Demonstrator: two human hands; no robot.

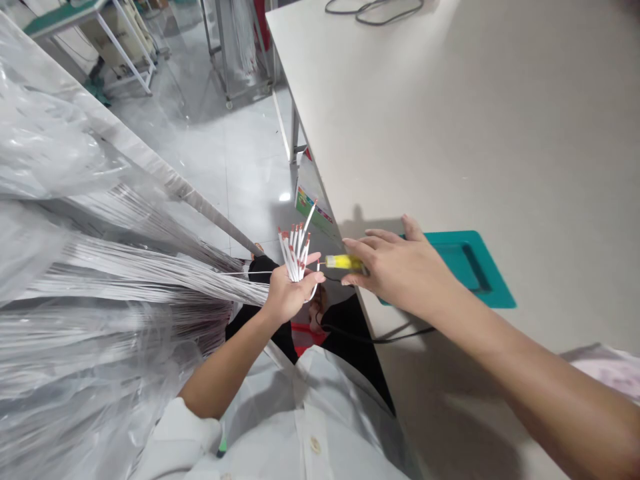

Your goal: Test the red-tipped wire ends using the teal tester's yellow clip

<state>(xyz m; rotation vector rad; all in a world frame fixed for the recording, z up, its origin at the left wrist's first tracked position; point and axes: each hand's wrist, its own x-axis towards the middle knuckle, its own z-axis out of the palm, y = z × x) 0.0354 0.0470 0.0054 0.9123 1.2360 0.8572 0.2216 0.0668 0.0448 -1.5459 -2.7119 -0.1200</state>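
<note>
My left hand (289, 293) is closed around a bundle of white cables (296, 257) whose reddish ends fan upward out of the fist. One cable end (318, 268) stands apart by the thumb and fingertip. My right hand (400, 270) grips a small yellow-handled tool (343, 262). Its thin metal tip points left and reaches close to that single end; whether they touch I cannot tell. The cables run left from my fist into a long mass of white cables (150, 270).
Clear plastic sheeting (55, 140) covers cables along a rail (200, 210) at left. At right, a pale table (450, 133) bears a teal tray (493, 287) and a black cord (385, 20). Another black cord (390, 340) crosses its near edge. A wheeled rack (220, 60) stands beyond.
</note>
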